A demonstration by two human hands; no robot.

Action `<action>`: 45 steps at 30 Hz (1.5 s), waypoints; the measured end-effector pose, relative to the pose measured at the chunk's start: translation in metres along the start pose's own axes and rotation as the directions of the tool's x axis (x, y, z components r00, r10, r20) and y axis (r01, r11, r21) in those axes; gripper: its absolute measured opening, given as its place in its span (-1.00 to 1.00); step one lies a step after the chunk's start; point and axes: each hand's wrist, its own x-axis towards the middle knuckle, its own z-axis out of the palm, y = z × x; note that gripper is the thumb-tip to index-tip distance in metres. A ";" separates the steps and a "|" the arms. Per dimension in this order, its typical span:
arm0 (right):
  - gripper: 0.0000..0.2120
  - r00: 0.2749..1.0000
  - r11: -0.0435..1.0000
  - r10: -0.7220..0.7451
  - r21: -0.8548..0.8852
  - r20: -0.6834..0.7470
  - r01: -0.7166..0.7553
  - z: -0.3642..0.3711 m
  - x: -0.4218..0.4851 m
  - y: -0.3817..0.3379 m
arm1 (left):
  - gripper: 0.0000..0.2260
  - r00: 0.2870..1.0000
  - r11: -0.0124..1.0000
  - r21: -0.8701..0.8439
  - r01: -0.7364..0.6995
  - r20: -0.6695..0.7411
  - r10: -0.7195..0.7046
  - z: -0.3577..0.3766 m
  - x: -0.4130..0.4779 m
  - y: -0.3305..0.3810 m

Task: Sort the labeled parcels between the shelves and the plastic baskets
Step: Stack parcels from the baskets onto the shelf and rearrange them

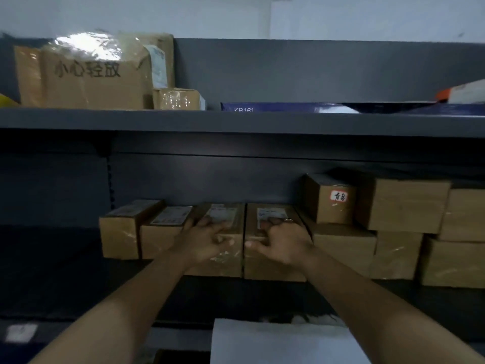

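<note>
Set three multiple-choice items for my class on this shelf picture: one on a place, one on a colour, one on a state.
1. Where is the box with the red-edged label? A upper shelf; B atop another box on the lower shelf; C floor.
2. What colour is the KB161 box? A blue; B green; C yellow.
3. What are the left hand and right hand doing? A hanging idle; B sharing one box; C each gripping its own box.
Key: 1B, it rests on a box top. 2A, its side is dark blue. 3C, the left grips the third box in the row, the right the fourth box.
</note>
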 end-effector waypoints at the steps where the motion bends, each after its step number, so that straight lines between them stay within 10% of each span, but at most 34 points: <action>1: -0.24 1.000 1.000 0.004 -0.022 0.007 -0.003 -0.001 -0.003 -0.002 | -0.32 0.999 1.000 -0.008 -0.023 -0.035 0.022 0.004 -0.002 -0.004; 12: -0.50 0.983 0.990 0.071 0.134 -0.168 -0.049 -0.026 -0.055 -0.027 | -0.58 0.944 0.998 0.024 -0.058 -0.323 0.062 -0.017 -0.080 0.001; 18: -0.68 0.899 0.870 0.388 0.404 -0.204 -0.284 -0.022 -0.072 -0.027 | -0.60 0.947 0.967 -0.242 0.082 -0.284 -0.151 -0.019 -0.087 0.003; 21: -0.44 0.800 0.581 0.599 0.698 -0.019 -0.418 -0.021 -0.081 -0.024 | -0.35 0.908 0.671 -0.700 0.244 -0.079 -0.412 -0.017 -0.087 0.007; 25: -0.66 0.741 0.013 0.592 0.916 0.316 -0.401 -0.019 -0.099 -0.014 | -0.46 0.834 0.186 -0.952 0.242 0.106 -0.541 -0.015 -0.096 0.010; 30: -0.67 0.797 -0.165 0.479 0.930 0.367 -0.329 -0.014 -0.108 -0.005 | -0.56 0.839 -0.089 -0.983 0.160 0.183 -0.513 -0.017 -0.121 0.013; 36: -0.48 0.861 -0.265 0.386 0.934 0.330 -0.239 -0.006 -0.132 -0.022 | -0.39 0.819 -0.210 -0.967 0.146 0.237 -0.522 -0.027 -0.161 0.014; 45: -0.52 0.757 -0.367 0.547 0.915 0.358 -0.167 -0.019 -0.174 -0.051 | -0.49 0.874 -0.137 -0.990 -0.029 0.041 -0.484 -0.040 -0.207 0.010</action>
